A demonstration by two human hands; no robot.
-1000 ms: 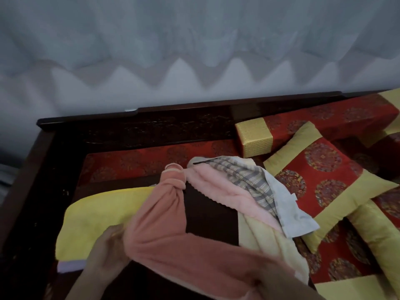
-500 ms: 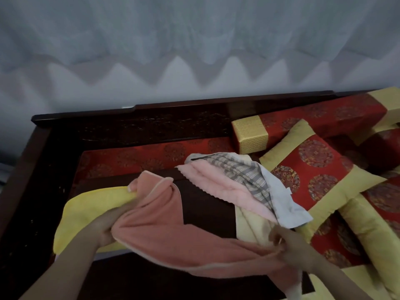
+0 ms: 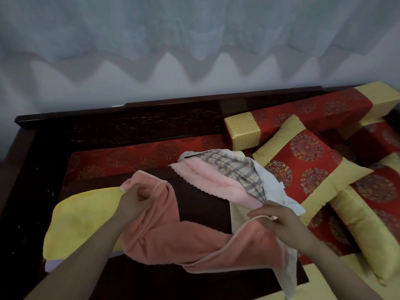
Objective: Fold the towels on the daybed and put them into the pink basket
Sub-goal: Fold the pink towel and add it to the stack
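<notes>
1. Currently holding the salmon towel (image 3: 164, 239) up between both hands, slack middle sagging onto the dark wooden surface (image 3: 201, 202) of the daybed (image 3: 108, 131). Judged purpose: stretching it out to find edges and corners before a first fold.
2. Left hand (image 3: 134, 200): fingers curled round the bunched far end of the towel, raised above the surface. Probably lifted to let the twist in that end drop out.
3. Right hand (image 3: 279, 221): fingertips pinching the pale piped hem at the other end. Light pinch, well suited to sliding along the edge toward a corner.
4. Yellow towel (image 3: 82, 217) lying flat at left, partly under the left forearm, lilac edge (image 3: 52, 265) showing beneath it. Looks already folded and set aside, though not certain.
5. Unfolded heap just behind the right hand: pale pink towel (image 3: 216, 185), striped cloth (image 3: 233, 167), white cloth (image 3: 275, 191), cream towel (image 3: 238, 215). Presumably waiting their turn.
6. Red and gold cushion (image 3: 303, 165) and bolster (image 3: 242, 133) off to the right, well apart from the working patch.
7. Pink basket not in view; nothing yet seen going into it.
8. Judged stage: early. Risk: folding with the left end twisted, giving a lumpy result.
</notes>
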